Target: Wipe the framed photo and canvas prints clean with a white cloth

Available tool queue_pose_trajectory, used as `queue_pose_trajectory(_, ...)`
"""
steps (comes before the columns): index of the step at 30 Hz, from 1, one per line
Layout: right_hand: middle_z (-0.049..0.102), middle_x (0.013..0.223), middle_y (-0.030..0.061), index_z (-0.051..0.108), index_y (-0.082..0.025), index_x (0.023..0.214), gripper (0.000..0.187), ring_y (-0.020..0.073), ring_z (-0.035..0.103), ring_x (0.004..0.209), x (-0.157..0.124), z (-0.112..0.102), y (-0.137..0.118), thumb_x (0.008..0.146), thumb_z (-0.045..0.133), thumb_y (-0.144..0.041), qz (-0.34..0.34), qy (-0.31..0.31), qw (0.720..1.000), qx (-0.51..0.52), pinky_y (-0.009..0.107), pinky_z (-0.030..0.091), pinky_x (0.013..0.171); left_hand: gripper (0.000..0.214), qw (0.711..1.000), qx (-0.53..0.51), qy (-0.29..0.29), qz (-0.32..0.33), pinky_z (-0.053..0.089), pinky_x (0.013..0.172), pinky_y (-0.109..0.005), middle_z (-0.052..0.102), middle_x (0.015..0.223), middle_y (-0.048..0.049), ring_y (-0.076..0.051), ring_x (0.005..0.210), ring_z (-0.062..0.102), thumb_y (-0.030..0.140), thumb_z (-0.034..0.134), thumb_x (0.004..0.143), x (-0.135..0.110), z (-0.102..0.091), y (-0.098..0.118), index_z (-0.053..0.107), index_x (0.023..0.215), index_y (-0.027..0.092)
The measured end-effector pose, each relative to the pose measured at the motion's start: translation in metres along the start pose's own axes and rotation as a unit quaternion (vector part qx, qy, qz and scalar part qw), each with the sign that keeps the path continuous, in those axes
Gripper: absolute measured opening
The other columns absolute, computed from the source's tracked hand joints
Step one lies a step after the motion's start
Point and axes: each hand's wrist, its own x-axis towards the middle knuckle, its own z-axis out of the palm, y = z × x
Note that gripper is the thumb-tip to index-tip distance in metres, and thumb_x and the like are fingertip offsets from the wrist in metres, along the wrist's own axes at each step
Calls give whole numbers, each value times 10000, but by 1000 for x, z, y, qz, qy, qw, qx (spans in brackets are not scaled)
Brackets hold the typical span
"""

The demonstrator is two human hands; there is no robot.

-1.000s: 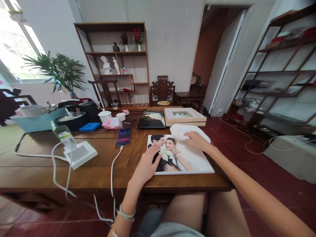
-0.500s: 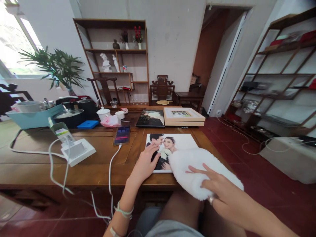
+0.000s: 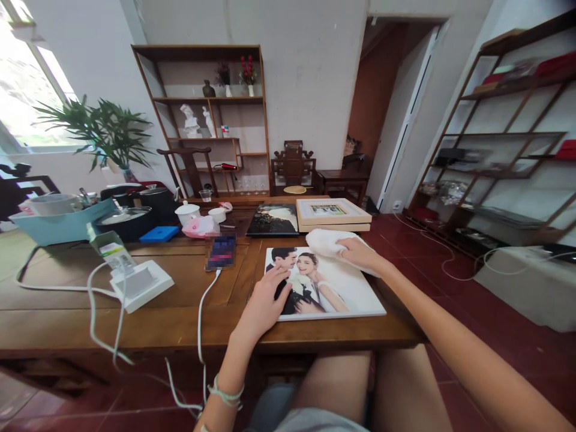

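Note:
A white photo board (image 3: 355,291) printed with a couple lies flat near the front edge of the wooden table (image 3: 180,312). My left hand (image 3: 265,303) rests on its left side, fingers spread flat, holding nothing. My right hand (image 3: 360,253) presses a white fluffy cloth (image 3: 326,241) onto the board's far right corner, fingers laid over the cloth.
Behind the board lie a dark photo album (image 3: 275,219) and a stacked framed picture (image 3: 332,214). A phone (image 3: 221,251) with a white cable, a white box (image 3: 141,285), pots (image 3: 130,219), cups and a blue tub (image 3: 58,219) fill the table's left. My knees are below the edge.
My right hand swept the cloth down to the board's near edge half a second ago, and has now returned it to the far right corner. My left hand stayed put.

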Motion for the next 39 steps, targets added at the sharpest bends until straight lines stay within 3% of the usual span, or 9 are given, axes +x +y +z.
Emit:
queue_pose_trajectory(6,684,832,83,628,-151,752,305,224,594,827,-10,3,-14,625,360,-77,-4,-13,1000,-25,299,392,778,306,1000,5,6,6,337,1036,-404,551,1254,-92,-201,1244,415,258,446,866,2,1,-2,568,1133,171)
queue_pose_trajectory(10,678,896,113,619,-151,759,302,262,563,988,-66,4,-53,622,371,-49,-22,-41,998,-42,408,305,942,302,1000,12,14,8,337,1039,-397,570,1230,-95,-196,1226,437,254,443,867,2,1,-1,575,1123,161)
queue_pose_trajectory(14,456,1331,109,607,-173,829,322,232,248,1311,-129,0,-93,632,394,-33,-37,-107,993,-29,452,120,1069,301,1000,16,8,9,347,1031,-417,572,1227,-98,-214,1241,420,246,445,863,2,1,1,579,1122,167)
queue_pose_trajectory(17,361,1404,58,604,-192,826,347,208,201,1329,-150,-2,-109,607,397,-20,-51,-134,990,-4,435,87,1088,303,1000,18,1,12,344,1030,-430,569,1230,-100,-221,1246,413,247,437,866,2,1,0,580,1121,170)
queue_pose_trajectory(21,516,1279,86,608,-184,837,334,214,343,1262,-131,1,-103,621,399,-38,-59,-112,992,12,418,117,1080,306,1000,20,-1,9,342,1031,-424,556,1245,-107,-219,1246,412,254,442,863,1,1,0,579,1121,160)
queue_pose_trajectory(26,681,913,68,625,-179,801,293,226,576,910,-62,9,-74,689,372,-83,-55,-54,997,-25,384,278,977,298,1000,19,1,1,345,1027,-435,573,1228,-93,-221,1239,420,265,452,858,1,1,1,600,1101,177)
queue_pose_trajectory(30,682,950,73,636,-171,829,335,223,581,880,-7,15,-55,650,374,-67,-62,-39,997,-33,342,329,899,292,1000,14,6,2,343,1029,-432,583,1214,-94,-224,1230,433,266,473,846,2,0,2,615,1086,180)
queue_pose_trajectory(33,664,1019,94,637,-159,867,356,252,563,966,18,21,-52,662,362,-64,-57,-38,997,-33,412,294,932,290,1000,10,9,3,346,1025,-438,581,1219,-82,-224,1232,431,261,474,844,2,0,2,612,1091,197)
queue_pose_trajectory(39,562,1213,112,612,-156,967,417,263,290,1286,0,27,-67,655,360,-43,-77,-47,995,-37,532,161,1008,289,1000,9,12,4,348,1025,-433,573,1227,-89,-221,1235,428,247,451,858,2,2,-1,608,1094,190)
